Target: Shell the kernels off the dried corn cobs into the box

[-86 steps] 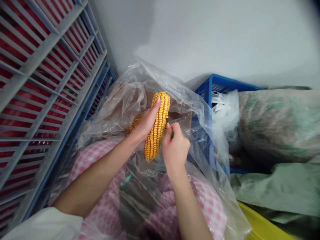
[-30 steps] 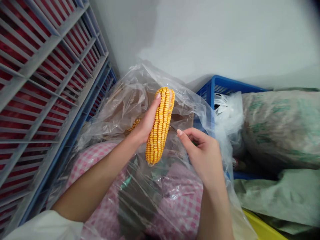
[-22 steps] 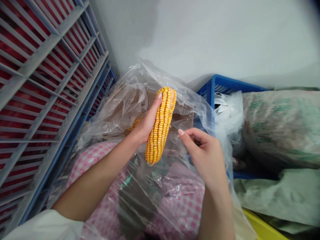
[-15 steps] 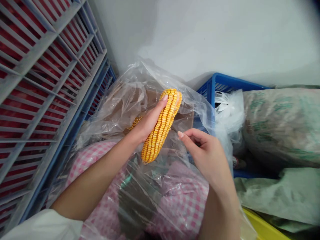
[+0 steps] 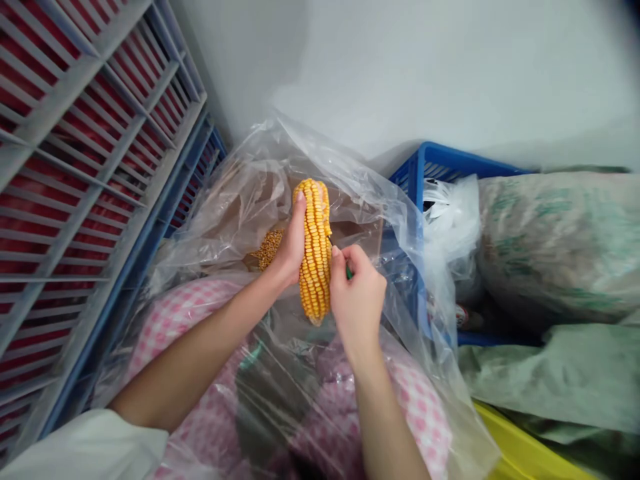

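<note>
My left hand (image 5: 291, 243) is wrapped round an ear of corn (image 5: 316, 260) with yellow kernels, its thumb along the upper side. The ear stands nearly upright in view, with a gap in its kernels near the top right. My right hand (image 5: 357, 290) is closed against the ear's right side. It pinches a small thin tool (image 5: 349, 271), of which only a bit of green and a dark tip show; its kind I cannot make out. Below lies a clear plastic bag (image 5: 240, 180), with loose corn kernels (image 5: 269, 248) inside it.
Slatted grey-blue crates (image 5: 95, 67) with red contents rise on the left. To the right are a blue crate (image 5: 420, 167), a white plastic bag (image 5: 453, 213), a full sack (image 5: 560, 240) and a yellow container (image 5: 515, 447). Pink checked cloth (image 5: 185, 313) covers the lap under the plastic.
The ear has moved left and turned more upright in my left hand. My right hand has moved left from beside the ear to its right side.
</note>
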Motion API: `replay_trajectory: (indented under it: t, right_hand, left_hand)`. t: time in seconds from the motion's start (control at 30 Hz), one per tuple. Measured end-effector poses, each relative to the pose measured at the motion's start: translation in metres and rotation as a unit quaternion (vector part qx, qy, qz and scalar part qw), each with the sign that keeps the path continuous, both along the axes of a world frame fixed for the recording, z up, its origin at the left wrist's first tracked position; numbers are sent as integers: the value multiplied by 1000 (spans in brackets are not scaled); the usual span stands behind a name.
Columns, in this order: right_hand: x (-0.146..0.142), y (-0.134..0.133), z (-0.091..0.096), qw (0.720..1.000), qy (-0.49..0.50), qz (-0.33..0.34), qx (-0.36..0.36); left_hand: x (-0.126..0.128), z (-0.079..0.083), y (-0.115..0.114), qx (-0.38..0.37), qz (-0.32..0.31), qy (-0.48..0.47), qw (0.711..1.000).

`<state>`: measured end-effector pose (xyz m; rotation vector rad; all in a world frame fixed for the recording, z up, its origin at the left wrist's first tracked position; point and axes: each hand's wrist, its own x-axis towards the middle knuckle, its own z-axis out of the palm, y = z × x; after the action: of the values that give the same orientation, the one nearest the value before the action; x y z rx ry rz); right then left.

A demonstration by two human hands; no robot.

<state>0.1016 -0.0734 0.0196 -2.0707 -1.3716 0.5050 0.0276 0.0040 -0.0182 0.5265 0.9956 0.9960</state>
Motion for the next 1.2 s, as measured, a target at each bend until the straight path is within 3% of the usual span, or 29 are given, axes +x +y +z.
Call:
replay_trajectory:
  t: [0.13,0.23,0.3,0.43,0.47,0.5,0.57,0.63,0.73,0.83,0.97,1.07,1.2]
  right_hand:
    - [-11,0,-7,1000,18,-17,11]
    - [-11,2,-8,991,119,-41,38]
    - [-9,5,-9,968,241,-58,28]
    - [0,12,-6,885,455,-49,-82]
    - [1,13,-5,888,451,-45,-81]
    - [1,13,-3,908,412,-45,-56]
    - [0,13,0,967,248,-46,24]
    - [-3,10,2,997,47,-23,65]
    - [-7,5,3,988,-146,50,31]
    - [-6,1,4,968,-225,108,-2]
    - [0,-2,9,972,-205,114,-15]
    - [10,-3,15,994,-53,90,-12]
    - [24,-5,24,989,129,74,-23]
  left_hand:
    - [1,3,-1,-65,18,-41,997]
    - [-1,6,0,-70,20,-67,995]
    - [-4,7,2,-57,33,-82,994]
    - [-10,10,4,-60,3,-77,995]
    - [-11,12,4,-66,-15,-73,995]
    - [-11,14,3,-67,-31,-67,995]
    - [-11,15,2,-51,-47,-49,996]
    - [-9,14,1,-21,-52,-23,998]
    - [-8,9,2,9,-46,-3,999]
    - [-8,8,4,-21,-39,-23,999]
    - [-8,15,6,-64,-46,-26,997]
    - [-8,18,7,-54,-43,-9,998]
    - [-9,17,8,-22,-55,10,998]
